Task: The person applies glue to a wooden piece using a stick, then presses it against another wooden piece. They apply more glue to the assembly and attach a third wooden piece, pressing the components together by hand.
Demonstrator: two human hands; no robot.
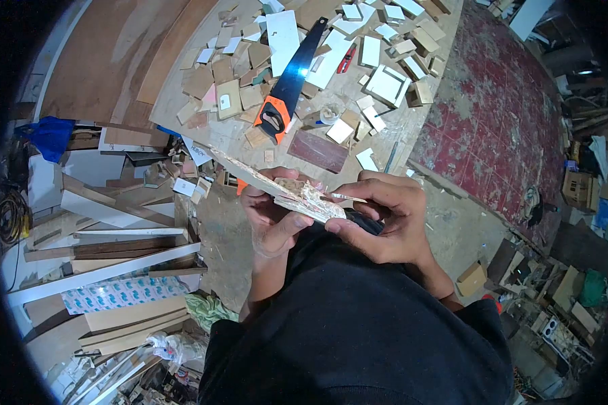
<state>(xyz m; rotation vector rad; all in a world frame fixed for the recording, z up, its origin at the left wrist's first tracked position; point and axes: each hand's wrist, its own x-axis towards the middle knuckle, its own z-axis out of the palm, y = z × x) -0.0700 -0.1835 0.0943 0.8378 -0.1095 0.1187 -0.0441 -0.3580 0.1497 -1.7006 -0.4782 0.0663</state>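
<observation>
A long, narrow strip of pale wood board with a rough, splintered end (277,188) was held between both hands, in front of the torso and just off the near edge of a pale plywood worktable (402,131). The left hand (271,226) gripped the strip, its thumb along the near side and its fingers curled behind the far side. The right hand (395,219) was at the splintered end, its thumb tip against the near corner; its bent index finger lay over a thin, pale sliver (348,198), whose attachment to the strip could not be told. Beyond, on the worktable, lay a flat, dark reddish-brown rectangular panel (317,151), a dark-bladed handsaw with an orange-and-black handle (290,88), and a red-and-black slim tool (346,59), among scattered white and tan offcuts (228,99). Worn red flooring (490,101) lay to the right.
</observation>
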